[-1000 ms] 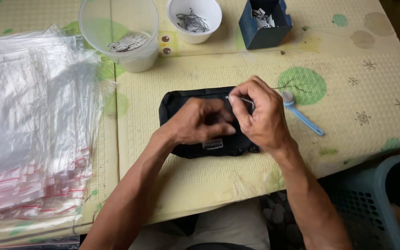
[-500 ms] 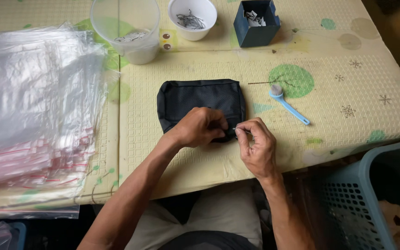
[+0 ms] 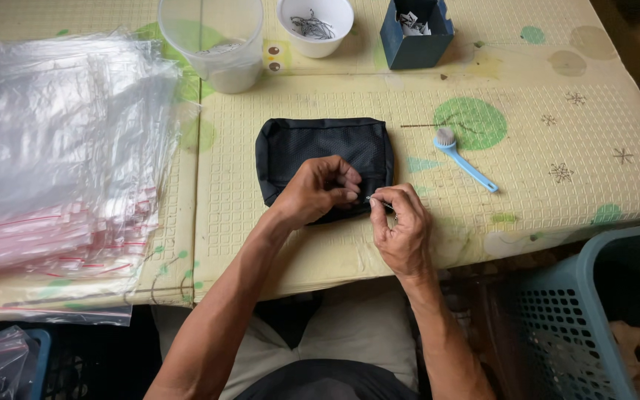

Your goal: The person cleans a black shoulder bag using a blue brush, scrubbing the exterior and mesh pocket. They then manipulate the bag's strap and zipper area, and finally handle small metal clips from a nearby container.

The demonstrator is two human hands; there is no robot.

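A black mesh pouch (image 3: 312,148) lies flat on the yellow patterned mat (image 3: 527,185) in front of me. My left hand (image 3: 318,190) rests on the pouch's near edge, its fingers pinching the fabric. My right hand (image 3: 401,230) sits just right of that edge, thumb and fingers closed on a thin metal pin (image 3: 379,201) whose tip touches the pouch. The pouch's near right corner is hidden under my fingers.
A blue-handled small brush (image 3: 462,158) lies right of the pouch. Behind stand a clear plastic tub (image 3: 212,41), a white bowl of metal bits (image 3: 314,26) and a dark blue box (image 3: 416,31). A stack of clear zip bags (image 3: 61,148) fills the left. A blue basket (image 3: 601,311) stands at lower right.
Both hands have drawn back from the pouch's middle to its near edge. My right hand came down and toward me with the thin pin.
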